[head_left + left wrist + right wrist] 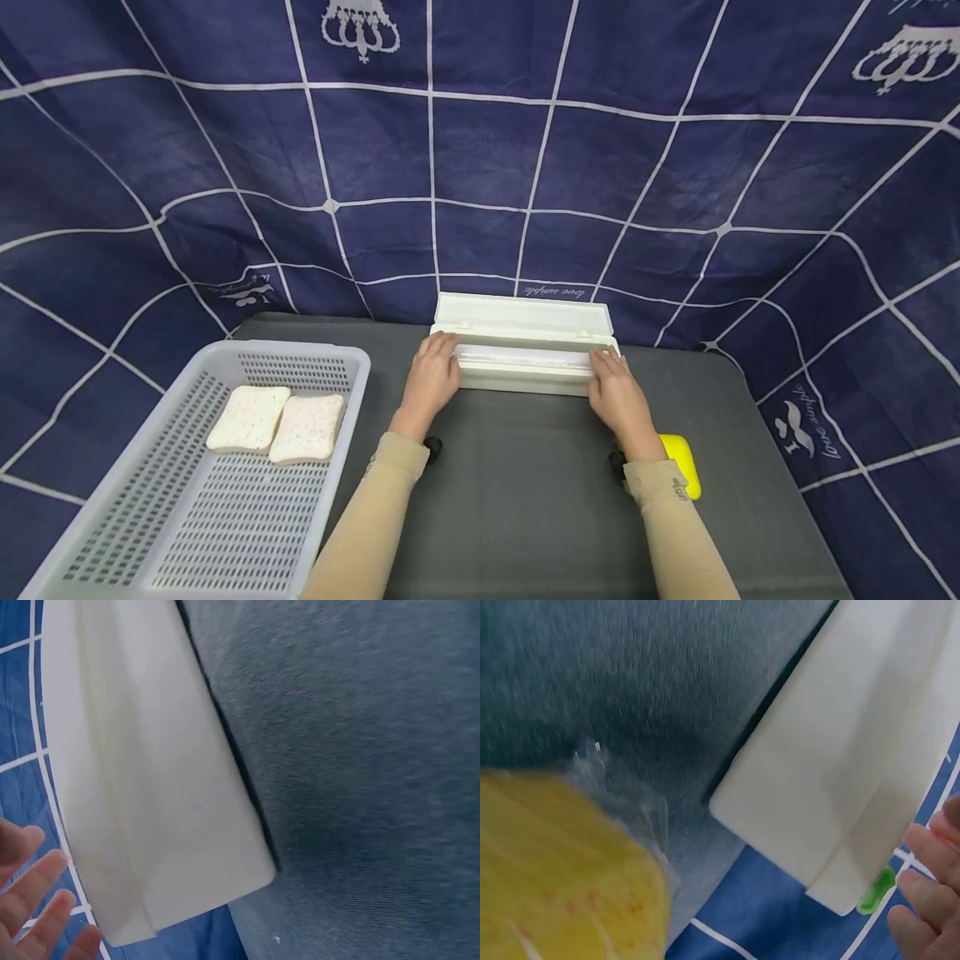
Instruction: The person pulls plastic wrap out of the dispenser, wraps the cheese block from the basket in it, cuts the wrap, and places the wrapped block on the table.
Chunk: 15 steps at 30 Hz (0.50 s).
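The white wrap dispenser box point(525, 379) sits at the far edge of the gray table point(525, 483), its lid point(523, 315) raised toward the patterned curtain point(480, 150). A roll of clear film point(525, 357) lies lengthwise inside. Your left hand point(432, 375) is over the box's left end, your right hand point(621, 396) over its right end. Both hands have loosely extended fingers, gripping nothing visible; you cannot confirm fingertip contact, as the wrist views crop both hands.

To your left, the perforated plastic basket point(356, 400) contains two bread slices point(249, 418) side by side, edges touching; the lower picture border cuts off its near end. To your right, your sleeve point(663, 483) partly hides a yellow item point(681, 467). In the right wrist view it is blurred, with clear wrapping point(634, 802) along its edge. A small green object point(876, 891) beside the box is unidentifiable.
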Motion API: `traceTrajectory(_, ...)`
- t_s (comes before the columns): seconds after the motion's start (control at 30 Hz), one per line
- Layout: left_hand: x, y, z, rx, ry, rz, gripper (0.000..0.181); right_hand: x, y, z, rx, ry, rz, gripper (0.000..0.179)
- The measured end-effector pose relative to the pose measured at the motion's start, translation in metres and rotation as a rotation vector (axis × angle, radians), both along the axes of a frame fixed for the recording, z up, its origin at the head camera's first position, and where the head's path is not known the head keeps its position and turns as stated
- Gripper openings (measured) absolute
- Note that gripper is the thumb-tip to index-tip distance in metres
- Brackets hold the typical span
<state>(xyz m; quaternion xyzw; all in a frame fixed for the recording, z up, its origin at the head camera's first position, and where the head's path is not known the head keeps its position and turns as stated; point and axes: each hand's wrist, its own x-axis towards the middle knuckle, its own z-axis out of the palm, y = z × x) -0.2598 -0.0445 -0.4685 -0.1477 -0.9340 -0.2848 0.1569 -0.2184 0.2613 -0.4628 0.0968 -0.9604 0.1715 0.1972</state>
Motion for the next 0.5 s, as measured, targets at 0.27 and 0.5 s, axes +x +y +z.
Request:
traceTrajectory(0.27,-0.016,-0.001,0.000,-0.012,-0.063,0.030,0.040,-0.009,0.010,0.002,0.061,-0.053,-0.048,0.036)
traceTrajectory(0.5,-0.021,0.001,-0.002,-0.015,-0.046,0.043,0.032,-0.017,0.013,-0.002,0.067,0.076,-0.042,0.021)
